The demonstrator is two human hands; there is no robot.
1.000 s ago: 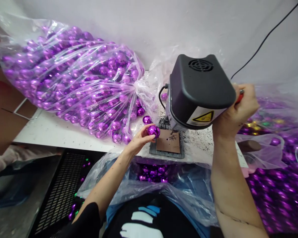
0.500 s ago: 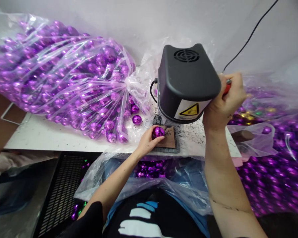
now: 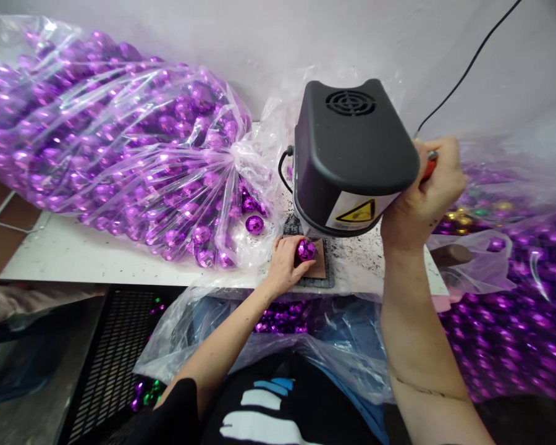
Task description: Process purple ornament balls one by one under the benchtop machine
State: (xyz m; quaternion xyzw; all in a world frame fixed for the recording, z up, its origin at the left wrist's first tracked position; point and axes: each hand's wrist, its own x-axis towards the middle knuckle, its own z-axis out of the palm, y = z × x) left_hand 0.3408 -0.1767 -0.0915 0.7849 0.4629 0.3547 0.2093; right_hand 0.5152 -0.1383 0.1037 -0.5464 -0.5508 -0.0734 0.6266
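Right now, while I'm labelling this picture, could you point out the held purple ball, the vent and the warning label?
Held purple ball (image 3: 306, 250): head view, middle of its faceted side.
Vent (image 3: 351, 103): head view, grille centre.
Warning label (image 3: 356, 211): head view, its triangle.

- Wall (image 3: 241, 31) — pale, behind the counter (image 3: 120, 253)
- Bag (image 3: 120, 142) — clear, gathered at the neck, packed with purple balls, lying on the counter's left
- Brown box (image 3: 25, 213) at the left edge, beside the bag
- Black grid (image 3: 115, 352) below the counter
- Purple heap (image 3: 514, 327) past the counter's right end
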